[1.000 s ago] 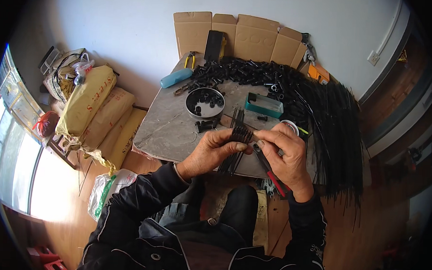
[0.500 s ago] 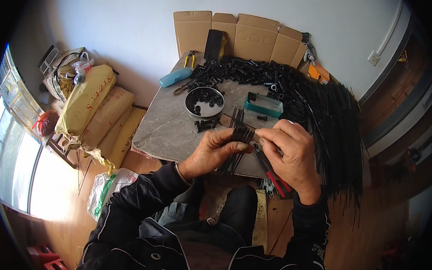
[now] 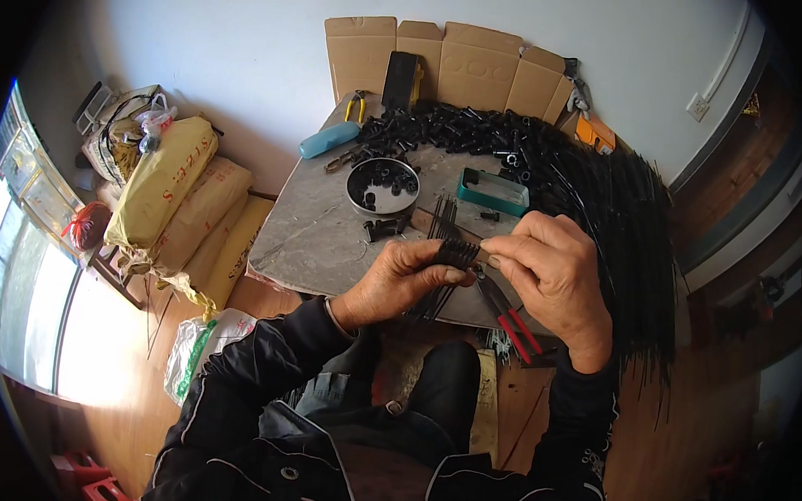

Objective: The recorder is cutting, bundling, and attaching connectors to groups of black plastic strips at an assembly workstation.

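Observation:
My left hand [image 3: 407, 273] is closed round a bunch of thin black strips [image 3: 457, 253], which run up and down past its fingers in a row. Close by on the right, my right hand [image 3: 548, 273] has thumb and forefinger pinched together at the end of the row. What lies between those fingertips is too small to tell. Behind the hands stand a round metal tin [image 3: 382, 185] holding small black parts and a rectangular green tin [image 3: 494, 192]. Several black bolt-like pieces [image 3: 387, 228] lie in front of the round tin.
Black tubular parts [image 3: 460, 132] are heaped along the back of the grey table [image 3: 289, 246]. Long black strips [image 3: 629, 251] hang over its right side. Red-handled pliers [image 3: 512, 325] lie at the front edge. Yellow-handled pliers [image 3: 355, 105], a blue case [image 3: 329, 141] and sacks [image 3: 176, 178] are farther left.
My right hand has shifted slightly right and up, its pinch still by the bunch. My left hand keeps hold of the strips and has barely moved. The view has shifted a little.

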{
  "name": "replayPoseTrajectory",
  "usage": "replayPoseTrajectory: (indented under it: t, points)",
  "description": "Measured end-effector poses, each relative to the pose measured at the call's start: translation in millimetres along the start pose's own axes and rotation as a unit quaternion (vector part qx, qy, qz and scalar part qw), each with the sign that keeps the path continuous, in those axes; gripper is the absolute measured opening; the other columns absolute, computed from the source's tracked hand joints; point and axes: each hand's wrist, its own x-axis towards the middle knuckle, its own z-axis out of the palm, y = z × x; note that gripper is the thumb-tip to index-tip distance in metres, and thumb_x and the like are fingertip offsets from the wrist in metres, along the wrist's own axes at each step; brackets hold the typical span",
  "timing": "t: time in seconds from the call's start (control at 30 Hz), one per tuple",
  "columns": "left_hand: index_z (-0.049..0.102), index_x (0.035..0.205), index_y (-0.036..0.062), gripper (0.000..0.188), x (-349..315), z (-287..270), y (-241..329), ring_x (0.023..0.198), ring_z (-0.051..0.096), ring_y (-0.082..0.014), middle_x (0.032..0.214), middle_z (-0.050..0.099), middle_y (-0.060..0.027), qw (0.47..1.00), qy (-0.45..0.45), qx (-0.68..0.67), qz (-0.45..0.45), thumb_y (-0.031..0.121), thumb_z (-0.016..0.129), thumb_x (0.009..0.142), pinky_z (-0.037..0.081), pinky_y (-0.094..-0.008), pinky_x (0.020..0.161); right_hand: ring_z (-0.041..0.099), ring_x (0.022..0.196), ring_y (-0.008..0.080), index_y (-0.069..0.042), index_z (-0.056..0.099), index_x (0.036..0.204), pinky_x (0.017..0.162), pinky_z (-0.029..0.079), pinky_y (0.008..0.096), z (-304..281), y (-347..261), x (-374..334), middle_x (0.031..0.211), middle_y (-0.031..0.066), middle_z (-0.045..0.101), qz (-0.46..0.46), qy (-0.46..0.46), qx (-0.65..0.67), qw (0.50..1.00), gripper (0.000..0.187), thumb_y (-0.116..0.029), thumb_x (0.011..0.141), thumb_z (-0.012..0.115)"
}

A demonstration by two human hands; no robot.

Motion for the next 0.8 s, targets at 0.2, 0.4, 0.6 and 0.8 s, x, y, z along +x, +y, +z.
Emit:
replayPoseTrajectory:
  t: [0.2,0.4,0.6,0.8]
  points:
    - [0.063,0.117,0.0001,0.026,0,-1,3,0.099,0.065,-0.0157,0.101,0.07,-0.0092,1.0,-0.017,0.012,-0.01,0.009,0.06,0.093,0.05,-0.0306,0.091,0.056,0.067,0.013,-0.002,0.069,0.089,0.057,0.044,0.0258,28,10,-14,0.074,0.0041,0.057,0.108,0.023,0.219,0.969,0.017,0.003,0.074,0.073]
    - [0.063,0.118,0.0013,0.026,1,-3,5,0.1,0.064,-0.0148,0.101,0.07,-0.0095,0.999,-0.033,0.008,-0.019,0.009,0.06,0.093,0.049,-0.0296,0.092,0.055,0.065,0.0113,0.0,0.067,0.087,0.056,0.044,0.0237,25,16,-7,0.074,0.0037,0.056,0.066,0.016,0.192,0.979,0.015,0.003,0.074,0.074]
    - [0.065,0.115,0.0029,0.025,4,-9,4,0.095,0.063,-0.0085,0.1,0.071,-0.0048,0.998,-0.052,0.048,0.002,0.009,0.063,0.091,0.051,-0.0257,0.087,0.052,0.06,0.0096,-0.001,0.065,0.083,0.052,0.042,0.0234,29,14,-4,0.073,0.0025,0.055,0.06,0.002,0.175,0.983,0.019,-0.005,0.071,0.079]
    - [0.065,0.112,0.0022,0.023,7,-17,10,0.097,0.062,-0.0092,0.101,0.07,-0.0037,0.993,-0.078,0.083,-0.008,0.006,0.065,0.089,0.05,-0.0279,0.09,0.052,0.058,0.0085,-0.003,0.063,0.079,0.05,0.042,0.023,27,15,-1,0.071,0.0017,0.055,0.007,0.01,0.127,0.992,0.021,-0.007,0.07,0.081]
